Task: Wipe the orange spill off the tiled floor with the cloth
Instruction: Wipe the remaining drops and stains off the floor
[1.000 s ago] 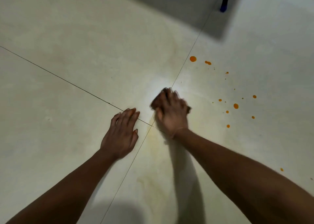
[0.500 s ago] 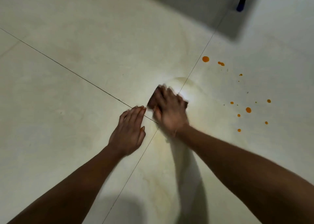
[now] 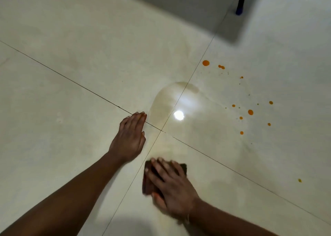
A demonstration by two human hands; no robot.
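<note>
My right hand [image 3: 170, 185] presses flat, fingers spread, on a dark brown folded cloth [image 3: 182, 168] on the pale tiled floor [image 3: 80, 110], just below the crossing of the tile joints. My left hand [image 3: 129, 137] lies flat on the floor to the upper left of the cloth, fingertips at the joint line. A wet, faintly yellow smear [image 3: 172, 99] with a bright light reflection spreads beyond the cloth. Several orange drops [image 3: 250, 112] dot the tile to the right, the largest far one [image 3: 205, 63] near the joint, and a lone drop [image 3: 299, 180] sits at lower right.
A dark blue furniture leg [image 3: 240, 1] stands at the top right, with a grey shadow [image 3: 179, 8] falling across the floor beside it. Thin dark tile joints [image 3: 71, 79] cross near my hands.
My right hand has dragged the cloth toward me, from above the joint crossing to below it, leaving a wet smear behind. My left hand stays flat in place.
</note>
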